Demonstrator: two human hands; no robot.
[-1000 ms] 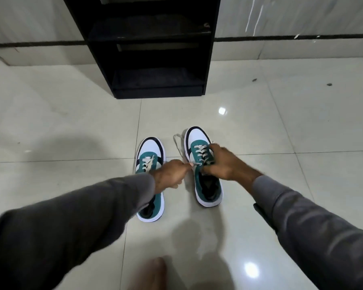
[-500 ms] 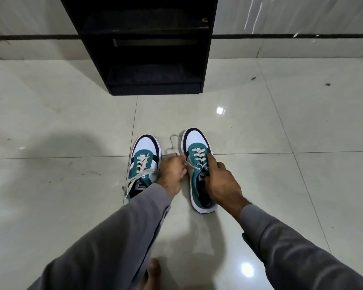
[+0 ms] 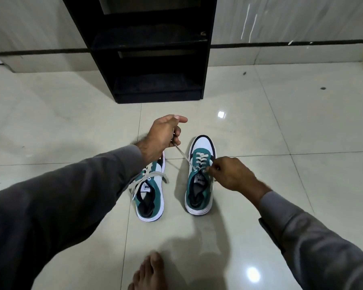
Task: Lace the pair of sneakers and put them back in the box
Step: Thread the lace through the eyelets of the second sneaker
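A: Looking at the head view, which step is in hand?

B: Lacing, I judge. The left hand point(image 3: 162, 133) is raised, closed around the lace point(image 3: 181, 152) and drawing it taut from an upper eyelet of the right sneaker point(image 3: 200, 174). The right hand point(image 3: 232, 174) pinches at the eyelets, fingertips narrow; whether it holds the other lace end I cannot tell.

A: And the other shoe?

B: The left sneaker point(image 3: 152, 193) stands just beside it on the tiled floor point(image 3: 281, 126), laces loose across its tongue.

A: Next move?

B: Probably feeding that end through the next eyelet. No box is visible.

A: Room?

B: Open floor all round; the black shelf point(image 3: 155, 59) stands well beyond the toes, a bare foot point(image 3: 150, 271) near the lower edge.
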